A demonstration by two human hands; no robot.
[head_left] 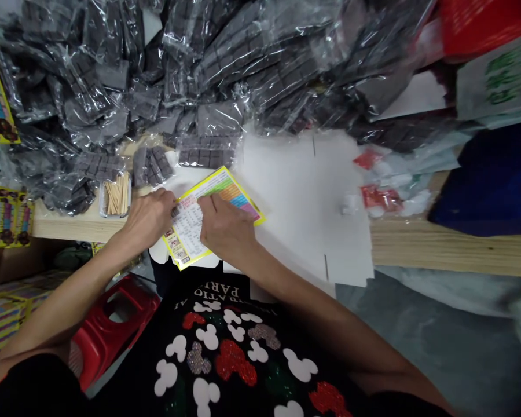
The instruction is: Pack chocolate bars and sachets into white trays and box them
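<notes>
A flat printed card (pixel 191 229) with a yellow border, small text and coloured bands lies tilted near the table's front edge, close to my body. My left hand (pixel 151 219) is closed at the card's left edge, with thumb and fingertips pinched together there. My right hand (pixel 226 227) rests over the card's middle, its fingers curled in and their tips mostly hidden. White sheets (pixel 299 202) with short dark slits lie under and to the right of the card. Just beyond it is a clear-wrapped dark segmented block (pixel 208 152).
A heap of clear-wrapped dark blocks (pixel 226 52) fills the back. Left of my hands stands a small tray of wooden sticks (pixel 116 196). Red-and-white packets (pixel 382 197) and a dark blue bin (pixel 490 179) are at right. A red stool (pixel 113 324) stands below left.
</notes>
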